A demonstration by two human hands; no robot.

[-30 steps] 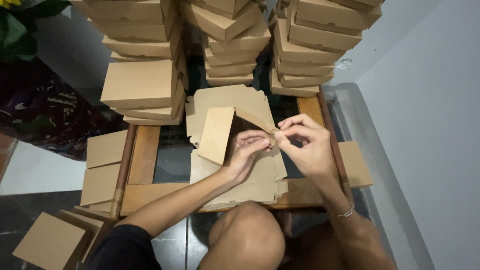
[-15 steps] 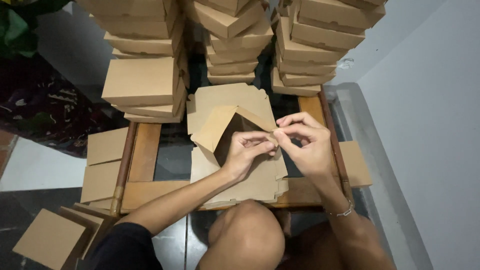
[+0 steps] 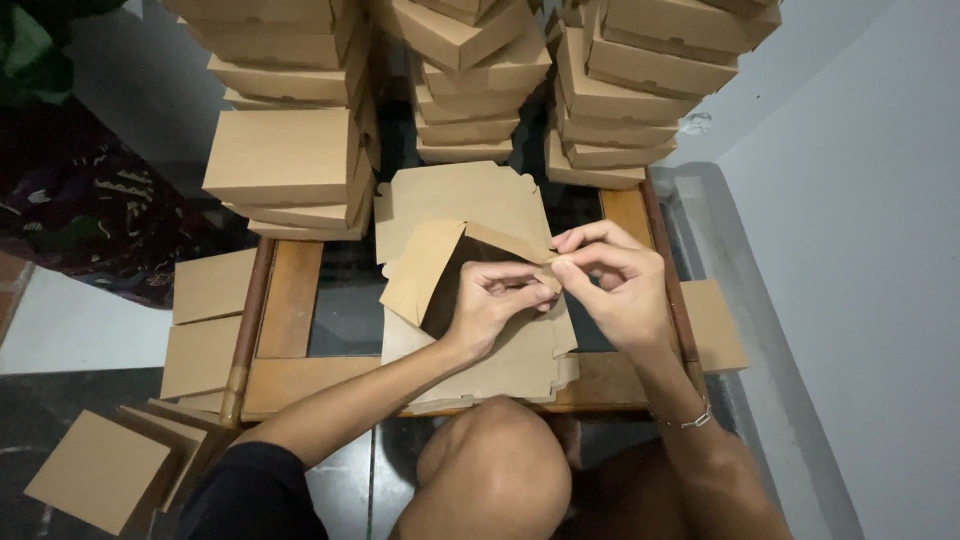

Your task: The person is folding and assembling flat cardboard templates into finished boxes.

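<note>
Where hands pinch, box corner hidden

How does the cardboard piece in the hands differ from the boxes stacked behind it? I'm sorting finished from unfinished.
The half-folded box has one flap raised and its inside open; the stacked boxes are closed, with lids down. The half-folded box lies on a pile of flat blanks, pinched at a corner by the left hand and right hand; the stacked boxes stand untouched in columns. Both are plain brown cardboard.
</note>
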